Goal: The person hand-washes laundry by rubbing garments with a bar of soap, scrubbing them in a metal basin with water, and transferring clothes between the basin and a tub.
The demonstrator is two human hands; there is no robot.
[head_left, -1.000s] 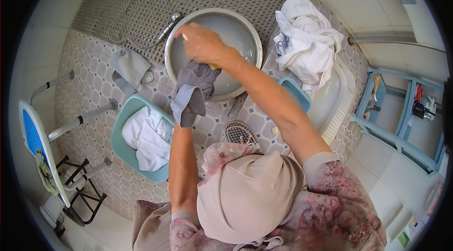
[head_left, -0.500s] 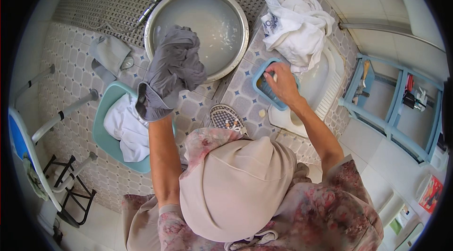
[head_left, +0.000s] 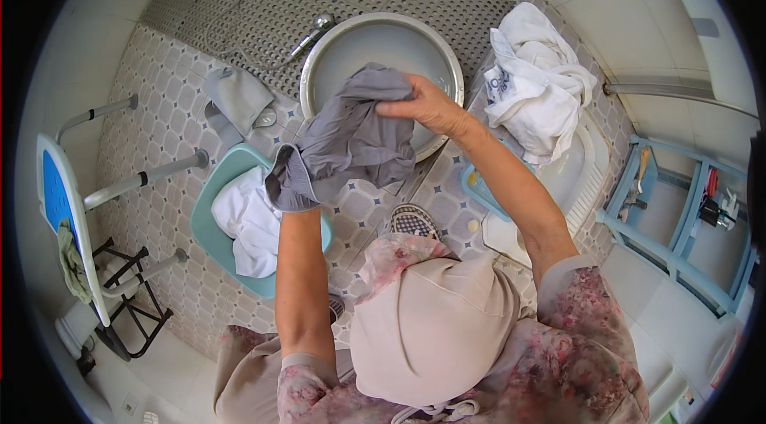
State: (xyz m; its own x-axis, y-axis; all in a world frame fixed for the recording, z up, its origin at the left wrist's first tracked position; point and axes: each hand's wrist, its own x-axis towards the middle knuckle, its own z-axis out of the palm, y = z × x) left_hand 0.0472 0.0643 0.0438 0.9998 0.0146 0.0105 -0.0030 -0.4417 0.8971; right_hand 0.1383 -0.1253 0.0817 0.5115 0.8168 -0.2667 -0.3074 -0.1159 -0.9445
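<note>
A crumpled grey garment (head_left: 359, 137) with a banded edge is raised in front of me, partly over the metal basin (head_left: 457, 73) of cloudy water. My left forearm (head_left: 303, 272) runs up into the banded opening, and the cloth covers my left hand, so its fingers are hidden. At the garment's upper right, my right hand (head_left: 427, 109) is closed on the fabric, thumb on the near side. Anything else inside that grip is out of sight. A blue plastic tray (head_left: 483, 189) lies below my right forearm, partly covered by it.
A teal tub (head_left: 209, 236) with white cloth (head_left: 247, 220) stands at left. White laundry (head_left: 542, 81) is heaped near the squat toilet (head_left: 586, 177). A shower head (head_left: 323, 21), grey cloth (head_left: 238, 93), blue-seated chair (head_left: 64, 209) and blue rack (head_left: 670, 248) surround me.
My right hand has left the blue tray and taken hold of the grey garment, which is now spread wider between my arms. The view has shifted, moving the scene right and down.
</note>
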